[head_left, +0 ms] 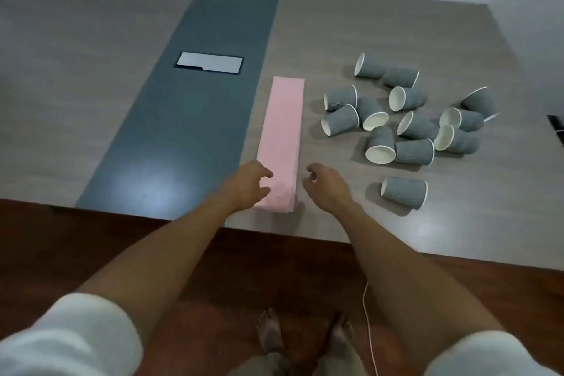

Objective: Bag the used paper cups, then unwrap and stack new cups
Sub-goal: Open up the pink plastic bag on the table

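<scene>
A long pink folded bag (282,134) lies flat on the table, pointing away from me. My left hand (248,185) hovers at its near left edge with fingers apart, touching or just over the pink surface. My right hand (325,185) is just right of the bag's near end, fingers loosely curled and holding nothing. Several grey ribbed paper cups (406,119) with white insides lie tipped over in a loose heap to the right. One more grey cup (403,192) lies alone nearer to me.
The wood-grain table (457,238) has a dark grey strip (189,131) down its middle with a closed cable-box lid (210,62). Below the near edge are red-brown floor, my bare feet and a white cable (370,330). A dark object (557,127) sits at the right edge.
</scene>
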A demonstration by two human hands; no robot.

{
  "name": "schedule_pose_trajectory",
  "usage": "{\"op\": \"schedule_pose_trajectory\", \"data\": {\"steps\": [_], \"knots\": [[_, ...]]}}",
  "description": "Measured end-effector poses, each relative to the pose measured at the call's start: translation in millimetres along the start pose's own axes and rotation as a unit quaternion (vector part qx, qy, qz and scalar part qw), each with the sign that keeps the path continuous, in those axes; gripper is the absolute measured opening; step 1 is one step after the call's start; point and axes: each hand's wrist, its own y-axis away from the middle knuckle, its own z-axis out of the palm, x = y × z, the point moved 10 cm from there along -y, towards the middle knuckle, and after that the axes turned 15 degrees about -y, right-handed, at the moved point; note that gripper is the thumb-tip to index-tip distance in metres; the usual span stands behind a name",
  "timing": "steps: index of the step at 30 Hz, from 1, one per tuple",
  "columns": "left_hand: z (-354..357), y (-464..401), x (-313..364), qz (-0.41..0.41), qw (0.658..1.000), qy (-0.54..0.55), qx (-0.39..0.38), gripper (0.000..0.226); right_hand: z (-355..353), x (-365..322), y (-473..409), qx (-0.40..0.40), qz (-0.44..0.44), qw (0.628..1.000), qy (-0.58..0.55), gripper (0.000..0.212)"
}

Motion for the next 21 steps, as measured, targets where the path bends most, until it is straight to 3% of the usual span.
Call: {"op": "schedule_pose_trajectory", "data": {"steps": [7, 15, 21], "knots": [[56.8, 0.9, -12.8, 0.048, 0.994, -0.091, -0.045, 0.052, 68.0, 40.8, 7.9, -0.022, 0.124, 0.990, -0.069, 0.025], [75.1, -0.8, -24.1, 0.044, 0.998, -0.029, 0.023, 0.028, 88.8, 50.7, 1.1, -0.004, 0.126, 0.974, -0.188, 0.022], [39.6, -11.7, -36.2, -0.044, 0.987, 0.144, 0.061, 0.016, 51.8, 17.6, 0.6, 0.012, 0.136, 0.906, -0.400, 0.015]]}}
